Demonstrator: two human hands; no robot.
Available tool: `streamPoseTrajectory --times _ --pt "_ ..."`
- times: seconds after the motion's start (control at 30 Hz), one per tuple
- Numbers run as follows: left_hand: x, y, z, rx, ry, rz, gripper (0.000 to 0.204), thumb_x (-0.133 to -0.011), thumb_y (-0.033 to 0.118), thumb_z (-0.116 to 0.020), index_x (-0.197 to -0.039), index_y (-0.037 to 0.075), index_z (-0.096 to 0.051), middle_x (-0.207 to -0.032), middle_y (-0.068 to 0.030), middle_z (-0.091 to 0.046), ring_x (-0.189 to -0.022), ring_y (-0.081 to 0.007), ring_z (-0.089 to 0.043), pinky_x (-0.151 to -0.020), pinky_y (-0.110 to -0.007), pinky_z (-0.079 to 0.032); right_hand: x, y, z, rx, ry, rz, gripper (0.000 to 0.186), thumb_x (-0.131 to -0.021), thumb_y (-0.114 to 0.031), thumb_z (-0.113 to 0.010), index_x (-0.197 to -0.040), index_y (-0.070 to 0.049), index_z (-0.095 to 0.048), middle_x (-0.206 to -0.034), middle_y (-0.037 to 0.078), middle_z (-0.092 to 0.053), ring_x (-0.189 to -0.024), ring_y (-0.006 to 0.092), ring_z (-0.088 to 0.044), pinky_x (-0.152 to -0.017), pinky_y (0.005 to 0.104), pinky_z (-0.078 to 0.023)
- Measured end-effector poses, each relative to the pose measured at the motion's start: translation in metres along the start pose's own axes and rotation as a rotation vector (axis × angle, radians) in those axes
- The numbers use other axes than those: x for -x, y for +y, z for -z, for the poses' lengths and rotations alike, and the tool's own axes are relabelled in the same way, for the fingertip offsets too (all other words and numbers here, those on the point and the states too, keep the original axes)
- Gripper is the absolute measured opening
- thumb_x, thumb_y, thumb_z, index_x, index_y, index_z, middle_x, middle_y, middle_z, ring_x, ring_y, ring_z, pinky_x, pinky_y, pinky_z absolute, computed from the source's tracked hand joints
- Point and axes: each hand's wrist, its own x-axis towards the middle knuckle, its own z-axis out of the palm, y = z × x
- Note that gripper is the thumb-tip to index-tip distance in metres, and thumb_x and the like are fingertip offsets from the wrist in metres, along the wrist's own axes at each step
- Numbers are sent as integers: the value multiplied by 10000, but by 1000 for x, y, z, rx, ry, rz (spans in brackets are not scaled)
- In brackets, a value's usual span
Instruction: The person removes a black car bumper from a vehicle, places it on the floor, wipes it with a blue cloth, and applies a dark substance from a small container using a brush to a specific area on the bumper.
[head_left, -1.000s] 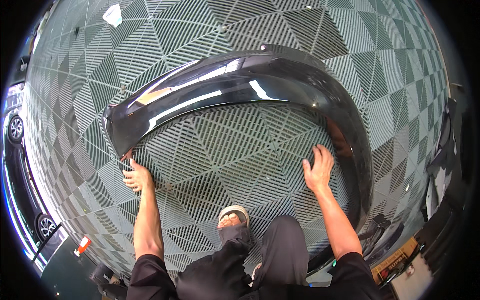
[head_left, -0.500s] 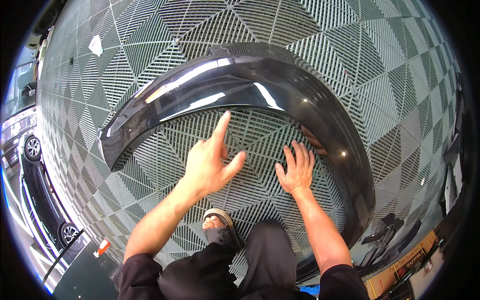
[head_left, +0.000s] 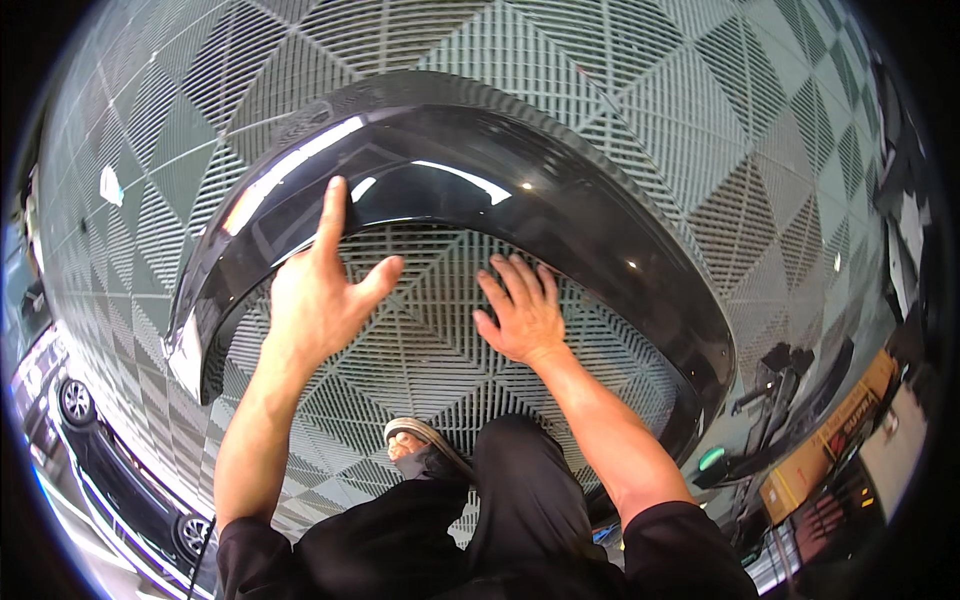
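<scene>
A glossy black fender flare (head_left: 440,165) arches across the ribbed floor in front of me, its hollow side toward my feet. My left hand (head_left: 322,295) holds nothing; its index finger stretches over the flare's left part and the thumb stands out to the side. Whether that fingertip touches the surface I cannot tell. The other fingers of this hand are mostly hidden. Inside the curve, my right hand (head_left: 525,315) is open, palm down, with its fingertips close to the flare's inner edge and nothing in its grip.
Grey and green floor tiles (head_left: 660,100) surround the part. A white scrap (head_left: 111,186) lies at the far left. To the lower right are a cardboard box (head_left: 790,485) and dark parts (head_left: 770,400). A dark car (head_left: 135,480) stands at the lower left. My sandalled foot (head_left: 410,440) is near the middle.
My left hand has moved left and forward, its index finger now over the flare. The right hand has shifted left within the curve. The whole view has turned somewhat.
</scene>
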Motion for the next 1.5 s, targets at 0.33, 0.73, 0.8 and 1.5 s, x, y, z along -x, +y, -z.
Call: streamPoseTrajectory --times 0.33,0.73,0.8,1.5 --pt "12 15 -14 269 251 -658 138 -777 -41 -760 -839 27 -657 -707 -44 -576 -592 -126 -519 -571 -262 -439 2 5 0 -119 51 -30 601 -789 -417 -695 -1321 -165 -575 -1458 62 -475 -1368 260 -420 -1122 506 -301" --pt "34 91 -68 60 -182 -968 604 -799 376 -771 -1243 -3 -616 -733 -54 -511 -615 -166 -493 -568 -293 -408 11 11 -2 -209 -73 -21 698 -889 -508 -576 -1459 -136 -419 -1585 79 -293 -1485 262 -217 -1210 518 -158" --pt "46 100 -81 75 -218 -999 548 -768 221 -801 -1234 -3 -619 -799 -81 -565 -661 -182 -546 -578 -296 -431 8 10 0 -298 -20 2 717 -866 -508 -595 -1437 -103 -439 -1551 97 -333 -1475 268 -238 -1213 523 -150" --pt "411 58 -14 90 76 -148 567 -986 407 -580 -1337 -37 -541 -1316 -186 -596 -1218 -319 -535 -1066 -452 -385 237 62 143 -330 849 -97 105 -772 -126 -730 -851 -102 -665 -921 11 -642 -916 212 -598 -805 395 -440"
